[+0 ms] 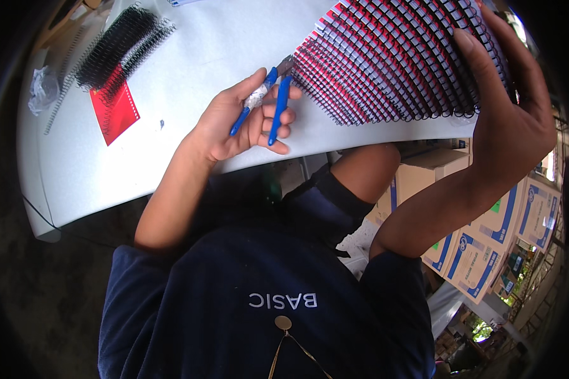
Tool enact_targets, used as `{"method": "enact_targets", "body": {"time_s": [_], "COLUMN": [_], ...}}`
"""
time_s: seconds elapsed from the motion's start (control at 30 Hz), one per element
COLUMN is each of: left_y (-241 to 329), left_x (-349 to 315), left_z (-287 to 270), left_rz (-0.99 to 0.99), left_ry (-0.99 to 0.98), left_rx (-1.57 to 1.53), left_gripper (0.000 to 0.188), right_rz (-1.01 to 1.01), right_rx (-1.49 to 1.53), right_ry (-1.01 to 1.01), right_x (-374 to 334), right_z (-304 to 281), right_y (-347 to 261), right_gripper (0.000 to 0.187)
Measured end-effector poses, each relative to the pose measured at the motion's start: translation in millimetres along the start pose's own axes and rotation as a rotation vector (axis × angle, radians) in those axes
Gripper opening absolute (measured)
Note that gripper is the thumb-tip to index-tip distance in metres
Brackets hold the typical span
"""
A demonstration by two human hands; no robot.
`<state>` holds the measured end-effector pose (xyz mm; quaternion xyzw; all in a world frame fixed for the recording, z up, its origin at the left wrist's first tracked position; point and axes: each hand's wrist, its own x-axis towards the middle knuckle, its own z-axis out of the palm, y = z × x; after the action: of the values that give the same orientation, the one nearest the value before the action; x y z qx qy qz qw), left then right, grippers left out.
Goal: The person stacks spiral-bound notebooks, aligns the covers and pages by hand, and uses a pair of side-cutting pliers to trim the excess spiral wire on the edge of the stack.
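Note:
My left hand (224, 129) is turned palm up around a pair of pliers (280, 110) with blue handles, one of them wrapped in white tape. The handles stand spread apart. Its dark jaws are at the left end of a long row of spiral-bound notebooks (385, 60); whether they touch a coil I cannot tell. Black coils run along the notebooks' edges, with red and white showing between them. At the row's right end my right hand (515, 117) grips the notebooks, thumb on the near side and fingers reaching round the far side, partly hidden.
On the white table (189, 44) a bundle of loose black coils (123, 44) overlaps a red punched cover (125, 112). Beside it lie a single long coil (63, 79) and crumpled clear plastic (43, 91). Cartons (474, 262) are stacked below the table at right. A dark cable (38, 211) hangs at the left corner.

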<state>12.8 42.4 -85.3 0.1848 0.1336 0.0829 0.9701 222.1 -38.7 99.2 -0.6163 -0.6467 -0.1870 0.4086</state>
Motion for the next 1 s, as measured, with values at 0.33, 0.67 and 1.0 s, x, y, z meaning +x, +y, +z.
{"method": "enact_targets", "body": {"time_s": [0.33, 0.67, 1.0], "left_y": [-8.8, -4.1, -4.2], "left_x": [2.0, 13.6, 4.6], "left_z": [17.7, -34.4, 7.0], "left_rz": [0.049, -0.046, 0.051], "left_ry": [0.432, -0.165, 0.391], "left_rx": [0.738, -0.050, 0.578], "left_gripper": [0.056, 0.060, 0.057], "right_rz": [-0.007, -0.028, -0.124], "right_rx": [-0.021, -0.016, -0.011], "right_ry": [0.002, 0.007, 0.085], "right_x": [-1.0, 0.3, -2.7], "right_z": [-0.4, 1.0, 5.0], "right_y": [-0.1, -1.6, 5.2], "right_gripper": [0.036, 0.038, 0.040]}}
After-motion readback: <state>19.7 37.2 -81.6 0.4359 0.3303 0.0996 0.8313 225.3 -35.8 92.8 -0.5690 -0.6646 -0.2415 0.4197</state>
